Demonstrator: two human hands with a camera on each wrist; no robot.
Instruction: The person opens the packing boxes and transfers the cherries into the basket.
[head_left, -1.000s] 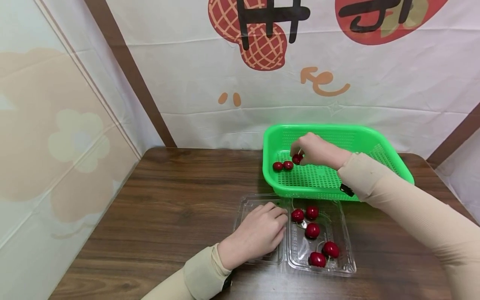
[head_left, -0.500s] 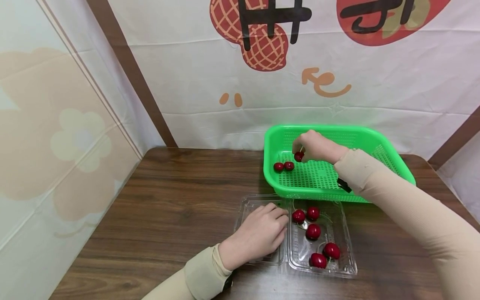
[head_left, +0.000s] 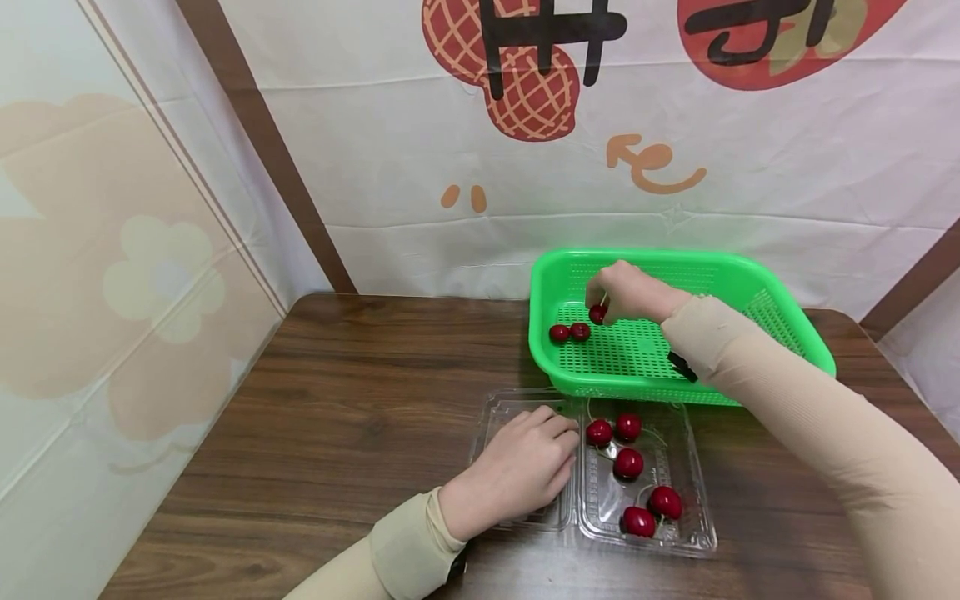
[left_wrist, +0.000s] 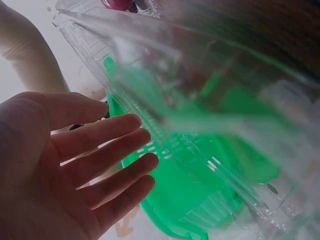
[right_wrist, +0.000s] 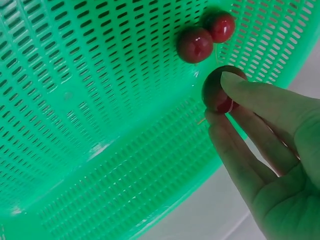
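My right hand point(head_left: 633, 292) reaches into the green basket point(head_left: 543, 358) and pinches a dark red cherry point(right_wrist: 220, 90) between thumb and fingertips. Two more cherries point(right_wrist: 196, 45) lie side by side on the basket floor, just beyond the held one. My left hand point(head_left: 517, 471) rests over the lid half of a clear plastic clamshell box point(head_left: 701, 500); its fingers are relaxed and slightly bent. In the left wrist view the fingers point(left_wrist: 112, 165) are spread apart beside the clear plastic, holding nothing. Several cherries point(head_left: 628, 463) with stems sit in the box's right half.
The basket stands at the back of the brown wooden table point(head_left: 360, 400), close to the white printed cloth point(head_left: 390, 150). Directly in front of it lies the clamshell, unfolded. Another cloth panel point(head_left: 135, 275) borders the left side.
The right hand has risen slightly with the cherry in its fingertips and now hovers almost still over the basket floor. The left hand has stayed in place.
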